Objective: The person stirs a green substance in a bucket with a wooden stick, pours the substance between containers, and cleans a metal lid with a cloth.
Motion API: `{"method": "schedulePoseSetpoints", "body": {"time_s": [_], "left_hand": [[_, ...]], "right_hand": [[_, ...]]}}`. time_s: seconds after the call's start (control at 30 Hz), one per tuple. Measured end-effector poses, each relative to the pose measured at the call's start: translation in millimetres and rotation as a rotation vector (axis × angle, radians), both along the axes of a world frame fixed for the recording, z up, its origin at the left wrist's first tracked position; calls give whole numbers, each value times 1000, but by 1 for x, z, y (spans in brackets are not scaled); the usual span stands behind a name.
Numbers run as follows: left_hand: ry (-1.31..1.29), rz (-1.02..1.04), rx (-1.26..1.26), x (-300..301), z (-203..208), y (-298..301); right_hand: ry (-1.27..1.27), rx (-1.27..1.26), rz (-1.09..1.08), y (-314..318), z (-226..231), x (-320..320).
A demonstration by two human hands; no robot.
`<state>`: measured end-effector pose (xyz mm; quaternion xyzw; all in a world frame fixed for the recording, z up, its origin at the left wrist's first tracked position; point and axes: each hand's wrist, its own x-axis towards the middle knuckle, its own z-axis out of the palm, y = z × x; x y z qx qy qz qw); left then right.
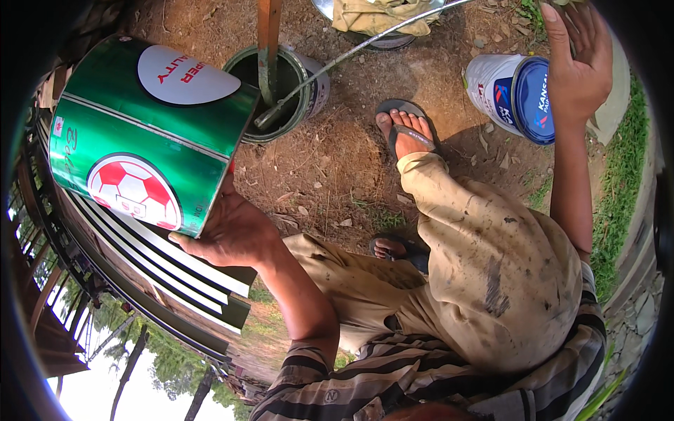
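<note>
Green can (149, 126) tilted, upper left of frame — left hand (235, 228) fingers grasping its lower edge, open can (318, 84) with wooden bar (268, 49) and rod (365, 46) just beside, right hand (583, 81) upper right — can't tell if holding anything.

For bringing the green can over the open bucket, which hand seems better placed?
Probably the left hand: it holds the green can, which appears close beside the open bucket in this view. The right hand, across the picture, appears nearer the blue-lidded tub.
</note>
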<state>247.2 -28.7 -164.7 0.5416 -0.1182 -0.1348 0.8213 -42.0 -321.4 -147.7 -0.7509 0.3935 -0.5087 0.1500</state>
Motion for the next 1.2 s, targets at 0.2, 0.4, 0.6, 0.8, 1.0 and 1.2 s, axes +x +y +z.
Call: {"method": "schedulePoseSetpoints", "body": {"time_s": [0.2, 0.4, 0.6, 0.8, 1.0, 1.2], "left_hand": [[-21, -13, -8, 4, -5, 0], [0, -9, -7, 0, -4, -5], [16, 9, -13, 0, -4, -8], [-4, 1, 14, -1, -3, -9], [-5, 4, 6, 1, -4, -5], [-13, 12, 9, -1, 3, -9]], "right_hand": [[260, 35, -158, 14, 11, 2], [548, -39, -32, 21, 22, 1], [888, -17, 286, 36, -17, 36], [857, -74, 303, 38, -55, 37], [915, -87, 292, 31, -50, 35], [967, -60, 308, 27, -65, 30]]}}
